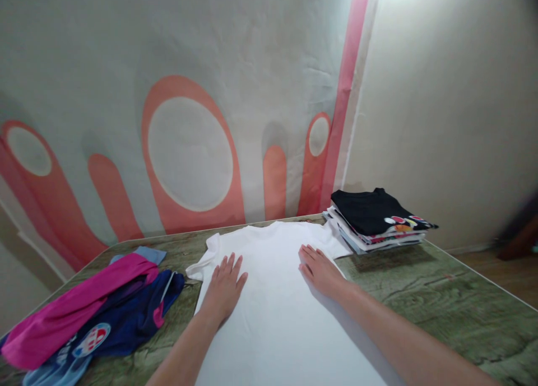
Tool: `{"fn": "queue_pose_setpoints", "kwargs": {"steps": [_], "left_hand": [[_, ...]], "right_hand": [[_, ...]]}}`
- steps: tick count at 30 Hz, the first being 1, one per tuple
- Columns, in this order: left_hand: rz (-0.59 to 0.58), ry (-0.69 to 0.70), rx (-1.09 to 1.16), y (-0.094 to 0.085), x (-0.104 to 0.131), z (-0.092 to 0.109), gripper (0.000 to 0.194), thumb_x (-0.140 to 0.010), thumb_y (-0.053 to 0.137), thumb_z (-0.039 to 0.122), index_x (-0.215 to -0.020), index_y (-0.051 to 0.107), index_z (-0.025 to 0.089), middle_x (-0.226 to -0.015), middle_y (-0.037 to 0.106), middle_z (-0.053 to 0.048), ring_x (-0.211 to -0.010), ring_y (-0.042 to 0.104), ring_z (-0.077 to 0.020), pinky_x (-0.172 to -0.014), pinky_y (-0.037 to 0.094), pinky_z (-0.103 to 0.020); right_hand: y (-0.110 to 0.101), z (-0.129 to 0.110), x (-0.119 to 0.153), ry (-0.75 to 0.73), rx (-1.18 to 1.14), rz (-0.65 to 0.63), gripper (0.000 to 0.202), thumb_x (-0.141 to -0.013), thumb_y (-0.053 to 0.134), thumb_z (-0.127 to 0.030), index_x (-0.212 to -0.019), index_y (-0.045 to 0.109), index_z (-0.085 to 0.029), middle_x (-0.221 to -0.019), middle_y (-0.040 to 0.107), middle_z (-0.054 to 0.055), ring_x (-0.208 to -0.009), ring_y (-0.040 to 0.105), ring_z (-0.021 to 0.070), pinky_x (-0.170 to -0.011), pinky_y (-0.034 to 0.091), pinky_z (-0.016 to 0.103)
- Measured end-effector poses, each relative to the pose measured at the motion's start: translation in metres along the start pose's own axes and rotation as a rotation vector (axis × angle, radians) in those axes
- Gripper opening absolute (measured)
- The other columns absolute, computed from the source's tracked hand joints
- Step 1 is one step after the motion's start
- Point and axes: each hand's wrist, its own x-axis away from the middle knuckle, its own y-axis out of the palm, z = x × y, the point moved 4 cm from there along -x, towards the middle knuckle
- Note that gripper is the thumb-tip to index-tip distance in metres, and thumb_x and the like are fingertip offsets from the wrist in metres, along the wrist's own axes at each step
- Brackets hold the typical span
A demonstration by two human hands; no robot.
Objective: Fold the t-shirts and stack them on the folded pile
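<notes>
- The white T-shirt (273, 319) lies spread out on the table (462, 296), in the middle of the view, its neckline at the far edge by the wall and its body running down out of the bottom of the view.
- Its sleeves reach out to either side; the one on the left is a little rumpled, the other lies close to the folded stack.
- The left hand (225, 288) rests palm down on the upper left part of the shirt – fingers straight and slightly spread, released, grasping nothing.
- The right hand (321, 268) lies palm down on the upper right part, near the sleeve, its fingers extended and loose, with no cloth gripped. The two hands are well apart, white fabric between them.
- To the right, near the far edge of the table, sits a stack of folded clothes (378, 242): a black garment (365, 209) with a colourful print on top, white and other layers beneath.
- To the left lies a loose heap – a bright pink garment (79, 307) beside and partly over a navy one (126, 324) with a round red, white and blue print, and light blue cloth (153, 254) showing at the far end.
- Behind the table stands a grey wall covering (252, 66) with coral-orange rounded shapes, and a plain pale wall (441, 122) to the right.
</notes>
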Motion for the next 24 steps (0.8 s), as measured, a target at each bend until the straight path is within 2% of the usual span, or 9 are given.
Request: {"fn": "queue_pose_setpoints", "kwargs": {"steps": [3,7,10,16,24], "left_hand": [[0.049,0.028,0.044,-0.004,0.0,0.01,0.054,-0.101,0.02,0.042,-0.15,0.028,0.02,-0.159,0.018,-0.008,-0.146,0.013,-0.0259,-0.115,0.02,-0.047],[-0.055,0.074,0.063,-0.003,0.002,0.02,0.055,-0.1,0.021,0.048,-0.15,0.03,0.026,-0.158,0.022,-0.005,-0.146,0.015,-0.0274,-0.114,0.018,-0.053],[-0.103,0.077,0.049,-0.001,0.003,0.019,0.056,-0.099,0.022,0.051,-0.15,0.029,0.029,-0.157,0.023,-0.004,-0.146,0.016,-0.0271,-0.114,0.016,-0.055],[-0.1,0.089,0.036,-0.002,0.002,0.017,0.054,-0.1,0.023,0.049,-0.15,0.028,0.03,-0.157,0.023,-0.003,-0.145,0.018,-0.0266,-0.114,0.015,-0.055],[-0.095,0.059,0.0,-0.003,0.005,0.016,0.054,-0.1,0.024,0.049,-0.15,0.028,0.031,-0.158,0.021,-0.002,-0.145,0.017,-0.0269,-0.113,0.015,-0.055]], "right_hand": [[-0.002,-0.006,0.002,-0.041,-0.028,0.014,0.053,-0.099,0.027,-0.032,-0.147,0.033,-0.009,-0.155,0.027,0.014,-0.145,0.02,0.0236,-0.116,0.023,0.045],[-0.001,-0.013,0.004,-0.071,-0.064,-0.054,0.056,-0.099,0.027,-0.038,-0.148,0.032,-0.009,-0.155,0.026,0.014,-0.144,0.02,0.0247,-0.116,0.022,0.046],[-0.001,-0.014,0.005,-0.068,-0.074,-0.098,0.059,-0.099,0.03,-0.043,-0.147,0.033,-0.01,-0.154,0.029,0.015,-0.143,0.023,0.0257,-0.116,0.021,0.047],[-0.004,-0.01,0.003,-0.035,-0.071,-0.103,0.059,-0.098,0.032,-0.043,-0.149,0.031,-0.012,-0.155,0.027,0.013,-0.144,0.022,0.0247,-0.116,0.019,0.047],[-0.001,0.004,0.003,0.006,-0.031,-0.064,0.059,-0.097,0.033,-0.04,-0.146,0.035,-0.007,-0.153,0.03,0.016,-0.143,0.024,0.0257,-0.116,0.021,0.046]]}}
